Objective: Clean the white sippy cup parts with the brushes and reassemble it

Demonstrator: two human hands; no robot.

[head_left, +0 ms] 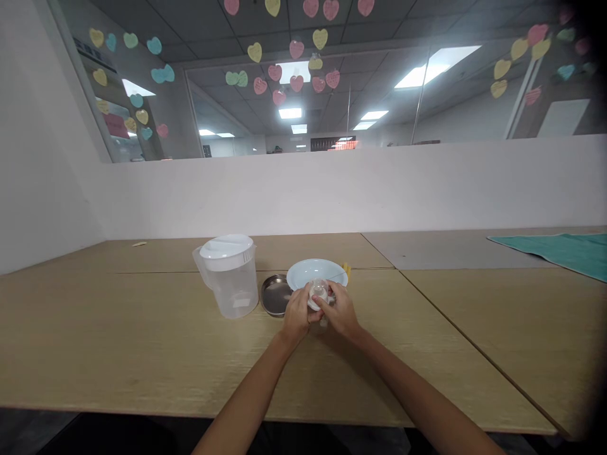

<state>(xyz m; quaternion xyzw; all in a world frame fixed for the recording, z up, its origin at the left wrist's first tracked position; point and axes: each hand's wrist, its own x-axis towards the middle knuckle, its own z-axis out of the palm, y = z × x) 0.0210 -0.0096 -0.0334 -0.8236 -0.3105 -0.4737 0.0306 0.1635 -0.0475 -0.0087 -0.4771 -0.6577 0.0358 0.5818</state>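
Head view, fingers: closed narrowly on the piece (318, 292), which is held from the left by the left hand (296, 314) and from the right by the right hand (344, 313); the right thumb (322, 305) is laid across its near side.
Piece: small, white below and clear above, framed between the fingertips; what is gripped underneath cannot be told.
Grip: judged best kept light and even from both sides, with the white part steadied by the left fingers while pressure is applied by the right thumb; the clear part should not be squeezed, as it may slip or flex.
Bowl (303, 272): placed just beyond the hands and partly hidden by them.
Yellow thing (348, 272): seen by the bowl's right edge.
Pan (272, 297): set left of the hands, between bowl and jug.
Jug (237, 284): stood upright farther left, lidded in white.
Table (142, 341): spread beneath everything.
Cloth (564, 248): laid at the far right, well apart.
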